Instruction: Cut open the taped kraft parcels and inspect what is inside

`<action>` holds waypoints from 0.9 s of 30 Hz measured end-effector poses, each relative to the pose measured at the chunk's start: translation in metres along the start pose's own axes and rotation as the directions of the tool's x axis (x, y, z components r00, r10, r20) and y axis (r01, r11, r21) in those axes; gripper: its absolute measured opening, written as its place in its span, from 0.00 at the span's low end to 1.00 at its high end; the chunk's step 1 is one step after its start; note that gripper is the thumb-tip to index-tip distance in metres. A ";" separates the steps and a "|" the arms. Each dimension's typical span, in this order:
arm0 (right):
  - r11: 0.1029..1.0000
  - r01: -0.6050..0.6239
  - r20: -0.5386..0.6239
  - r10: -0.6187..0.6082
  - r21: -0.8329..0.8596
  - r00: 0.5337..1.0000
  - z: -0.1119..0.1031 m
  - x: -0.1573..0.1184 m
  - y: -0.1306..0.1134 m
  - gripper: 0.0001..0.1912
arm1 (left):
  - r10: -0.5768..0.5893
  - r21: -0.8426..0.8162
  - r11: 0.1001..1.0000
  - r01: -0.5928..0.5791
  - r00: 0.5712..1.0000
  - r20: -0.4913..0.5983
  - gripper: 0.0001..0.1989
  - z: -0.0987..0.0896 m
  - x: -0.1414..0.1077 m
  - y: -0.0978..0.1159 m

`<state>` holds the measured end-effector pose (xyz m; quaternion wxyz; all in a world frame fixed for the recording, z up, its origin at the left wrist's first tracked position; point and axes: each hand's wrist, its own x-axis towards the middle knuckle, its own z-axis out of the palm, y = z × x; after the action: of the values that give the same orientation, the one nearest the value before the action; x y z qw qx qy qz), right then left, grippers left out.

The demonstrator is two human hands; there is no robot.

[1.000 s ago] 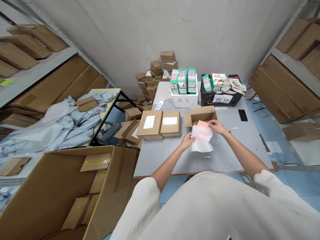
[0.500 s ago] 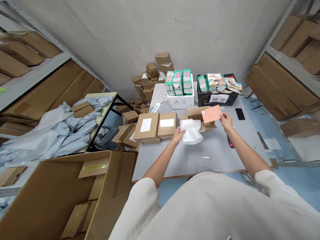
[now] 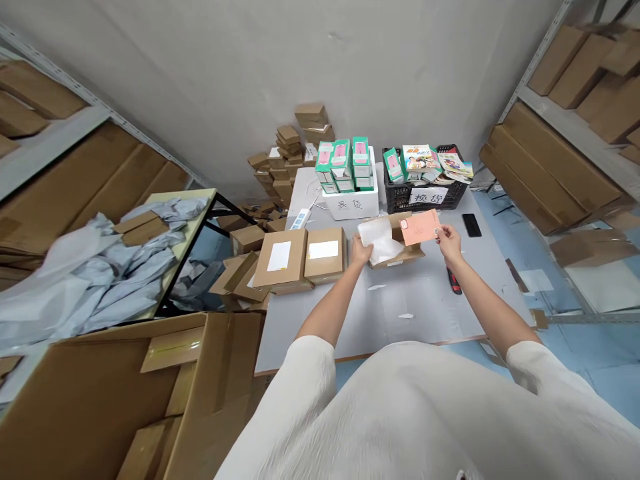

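Observation:
My left hand (image 3: 361, 251) is closed on the left edge of a white translucent wrap (image 3: 381, 241), which lies over the left part of an open cardboard box (image 3: 415, 253). Between the thumb and fingers of my right hand (image 3: 449, 240) is the right end of a flat pink card (image 3: 420, 227), held above the box's right side. Two closed boxes with white labels, a larger one (image 3: 281, 259) and a smaller one (image 3: 325, 254), stand left of my left hand.
A white bin (image 3: 351, 205) of green-and-pink boxes and a black crate (image 3: 425, 197) of booklets stand at the table's back. A phone (image 3: 471, 225) and a red-black tool (image 3: 454, 281) lie to the right. A large carton (image 3: 225, 360) stands at front left.
My left hand has brought the white wrap up and over the open box, where it now rests partly inside. The pink card remains in my right hand, and the view has shifted slightly.

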<state>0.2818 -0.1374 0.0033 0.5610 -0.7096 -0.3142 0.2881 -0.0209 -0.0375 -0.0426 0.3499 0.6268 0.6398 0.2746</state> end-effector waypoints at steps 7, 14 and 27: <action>0.998 0.051 0.049 -0.050 -0.032 0.998 0.005 -0.001 0.006 0.27 | 0.084 0.338 0.932 -0.129 0.986 0.143 0.24 0.007 -0.006 0.004; 0.998 0.058 0.078 -0.055 -0.038 0.995 0.012 -0.003 0.003 0.27 | 0.070 0.325 0.916 -0.233 0.893 0.444 0.22 0.035 -0.001 0.009; 0.995 0.100 0.085 -0.100 0.010 0.991 0.023 -0.007 0.005 0.20 | 0.094 0.336 0.935 -0.114 0.993 0.075 0.19 -0.005 -0.005 0.002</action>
<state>0.2602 -0.1299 -0.0064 0.5627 -0.6784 -0.3724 0.2907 -0.0237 -0.0418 -0.0382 0.2399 0.7185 0.6330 0.1600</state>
